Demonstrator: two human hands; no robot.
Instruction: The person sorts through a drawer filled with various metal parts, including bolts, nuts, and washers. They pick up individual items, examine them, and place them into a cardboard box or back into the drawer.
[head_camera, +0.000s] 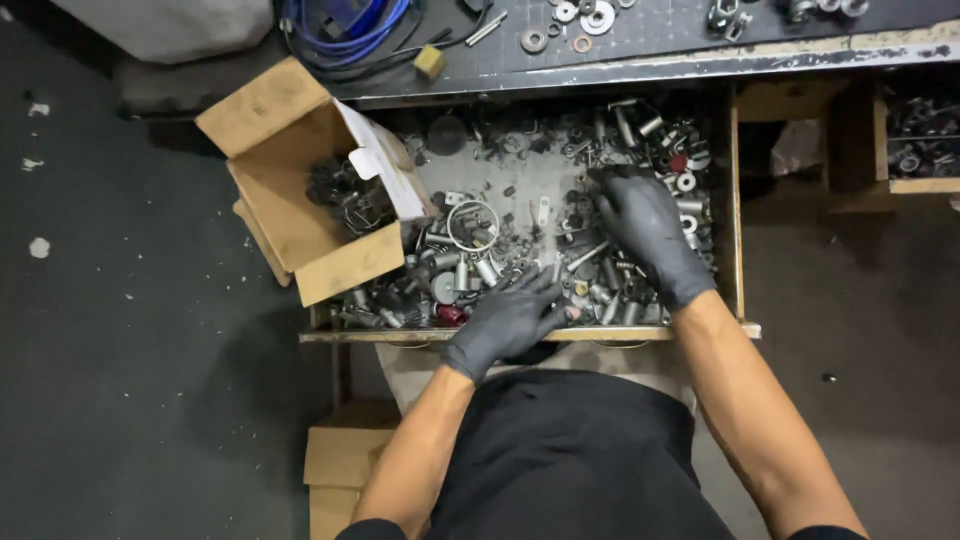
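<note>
At the far left an open brown cardboard box (300, 190) rests tilted on the left corner of the shallow wooden drawer (735, 200), with dark metal bits and wire rings lying inside it. Just right of the box, a thin round wire ring (473, 225) lies flat among the loose grey metal hardware (520, 215) that covers the drawer floor: short cylinders, bolts, washers, pointing every way with no shared axis. The black-gloved left hand (510, 320) lies palm down at the front edge, fingers spread and loosely curled over the pieces; whether it pinches anything cannot be told. Further right, the black-gloved right hand (648, 235) presses flat on the pile near the drawer's right wall, fingers splayed, gripping nothing visible. This looks like the sifting stage of a sort; a pick would call for isolating one piece and closing fingertips across its short side. Above, the dark workbench top (700, 50) carries washers.
</note>
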